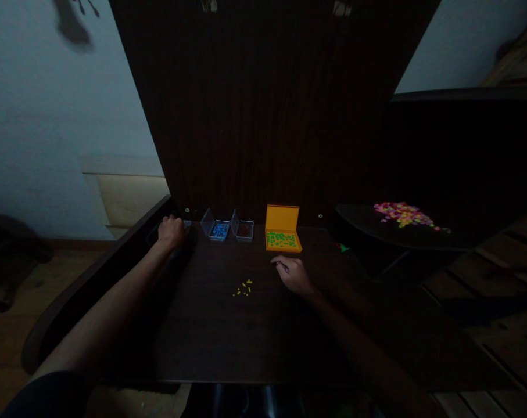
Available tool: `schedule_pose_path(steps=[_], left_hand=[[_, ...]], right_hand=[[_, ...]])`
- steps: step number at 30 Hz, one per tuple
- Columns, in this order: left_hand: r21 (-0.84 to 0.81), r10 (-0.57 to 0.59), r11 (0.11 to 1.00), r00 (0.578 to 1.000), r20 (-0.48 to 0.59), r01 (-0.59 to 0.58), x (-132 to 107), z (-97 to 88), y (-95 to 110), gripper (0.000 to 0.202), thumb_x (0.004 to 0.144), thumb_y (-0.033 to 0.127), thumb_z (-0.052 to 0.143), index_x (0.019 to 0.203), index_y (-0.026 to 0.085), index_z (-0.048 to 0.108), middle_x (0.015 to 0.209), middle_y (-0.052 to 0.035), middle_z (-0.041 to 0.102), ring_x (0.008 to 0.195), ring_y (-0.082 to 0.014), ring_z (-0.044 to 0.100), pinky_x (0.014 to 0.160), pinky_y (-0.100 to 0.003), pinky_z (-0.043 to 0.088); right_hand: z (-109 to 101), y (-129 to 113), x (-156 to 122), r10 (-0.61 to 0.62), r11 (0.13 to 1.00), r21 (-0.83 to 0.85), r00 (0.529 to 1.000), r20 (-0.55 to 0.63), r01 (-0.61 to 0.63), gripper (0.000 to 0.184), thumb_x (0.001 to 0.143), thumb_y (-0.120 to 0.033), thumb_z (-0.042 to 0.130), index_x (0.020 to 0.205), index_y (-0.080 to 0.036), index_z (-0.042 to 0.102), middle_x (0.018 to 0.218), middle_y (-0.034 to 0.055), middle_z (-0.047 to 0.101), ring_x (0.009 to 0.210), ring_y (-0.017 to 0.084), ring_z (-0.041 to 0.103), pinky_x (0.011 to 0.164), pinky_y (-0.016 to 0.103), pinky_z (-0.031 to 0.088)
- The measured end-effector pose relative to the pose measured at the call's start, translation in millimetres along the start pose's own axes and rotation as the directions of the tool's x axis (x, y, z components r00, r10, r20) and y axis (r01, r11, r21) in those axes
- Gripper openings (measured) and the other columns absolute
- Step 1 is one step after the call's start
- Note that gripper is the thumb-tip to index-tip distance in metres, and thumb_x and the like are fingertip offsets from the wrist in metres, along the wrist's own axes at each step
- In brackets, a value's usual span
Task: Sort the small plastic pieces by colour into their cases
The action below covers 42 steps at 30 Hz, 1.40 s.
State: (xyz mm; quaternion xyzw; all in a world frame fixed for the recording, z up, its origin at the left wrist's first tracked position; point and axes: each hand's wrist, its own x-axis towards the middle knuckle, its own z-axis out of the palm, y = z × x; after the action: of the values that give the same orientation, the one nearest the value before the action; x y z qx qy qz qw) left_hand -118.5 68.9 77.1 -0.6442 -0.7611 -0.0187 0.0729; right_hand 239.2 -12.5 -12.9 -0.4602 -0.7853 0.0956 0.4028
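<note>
My left hand [171,231] is at the far left corner of the dark wooden table [228,337], fingers curled into a fist beside a clear box that is barely visible. My right hand [293,273] rests on the table in front of an open orange box [283,233] filled with green beads; its fingers are pinched together, and what they hold is too small to see. A small scatter of yellow beads [244,287] lies on the table left of my right hand. Two open clear boxes stand at the back: one with blue beads [218,230], one with dark red beads [244,230].
A dark round tray [368,223] to the right carries a heap of mixed pink and yellow beads [402,214]. A tall dark wooden panel [267,104] rises behind the table. Wooden floor lies to the left and wooden slats to the right. The scene is dim.
</note>
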Motion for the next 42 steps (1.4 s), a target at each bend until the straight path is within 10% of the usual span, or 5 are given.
schedule_pose_path(steps=[19,27,34,38,42], left_hand=[[-0.061,-0.016,0.998,0.999,0.03,0.018,5.0,9.7,21.8,0.035,0.08,0.026,0.05,0.099,0.008,0.072,0.102,-0.0238,0.067,0.103,-0.0355,0.061,0.082,-0.038,0.049],[-0.134,0.038,0.989,0.979,-0.198,-0.065,-18.6,-21.4,18.3,0.026,0.08,0.021,0.051,0.095,0.01,0.069,0.098,-0.0167,0.066,0.103,-0.0326,0.056,0.083,-0.036,0.048],[-0.224,0.351,0.805,0.745,-0.567,-0.55,-55.6,-31.5,40.0,0.022,0.089,0.021,0.045,0.099,0.015,0.064,0.093,-0.0102,0.059,0.091,-0.0235,0.054,0.08,-0.035,0.048],[-0.203,0.676,0.522,0.547,-0.495,-0.829,-78.3,-11.7,68.9,0.027,0.087,0.009,0.043,0.106,0.016,0.061,0.095,-0.009,0.057,0.088,-0.0192,0.054,0.076,-0.029,0.048],[-0.25,0.766,0.444,0.51,-0.393,-0.86,-90.3,17.4,87.2,0.037,0.077,-0.002,0.046,0.107,0.016,0.06,0.097,-0.0081,0.056,0.092,-0.0193,0.053,0.079,-0.028,0.048]], right_hand=[[0.7,1.5,1.4,-0.038,0.999,0.024,0.999,0.005,0.038,0.027,0.083,-0.017,0.044,0.082,-0.021,0.071,0.076,0.0025,0.074,0.064,0.016,0.068,0.069,0.026,0.053],[2.1,-0.5,0.0,-0.078,0.997,0.002,0.997,-0.001,0.078,0.027,0.083,-0.014,0.044,0.086,-0.02,0.071,0.083,0.0042,0.074,0.073,0.017,0.069,0.073,0.027,0.053],[3.3,-1.4,-0.1,-0.167,0.985,-0.037,0.986,-0.006,0.167,0.027,0.087,-0.015,0.044,0.096,-0.017,0.069,0.082,0.0055,0.069,0.07,0.015,0.064,0.068,0.026,0.051],[2.3,-6.6,-2.3,-0.187,0.982,-0.022,0.982,0.028,0.187,0.026,0.088,-0.015,0.044,0.097,-0.017,0.068,0.079,0.005,0.065,0.067,0.014,0.06,0.066,0.025,0.048],[4.0,-18.6,-7.0,-0.215,0.976,0.008,0.966,0.141,0.216,0.024,0.09,-0.019,0.046,0.099,-0.017,0.068,0.08,0.0044,0.064,0.066,0.013,0.058,0.063,0.023,0.045]])
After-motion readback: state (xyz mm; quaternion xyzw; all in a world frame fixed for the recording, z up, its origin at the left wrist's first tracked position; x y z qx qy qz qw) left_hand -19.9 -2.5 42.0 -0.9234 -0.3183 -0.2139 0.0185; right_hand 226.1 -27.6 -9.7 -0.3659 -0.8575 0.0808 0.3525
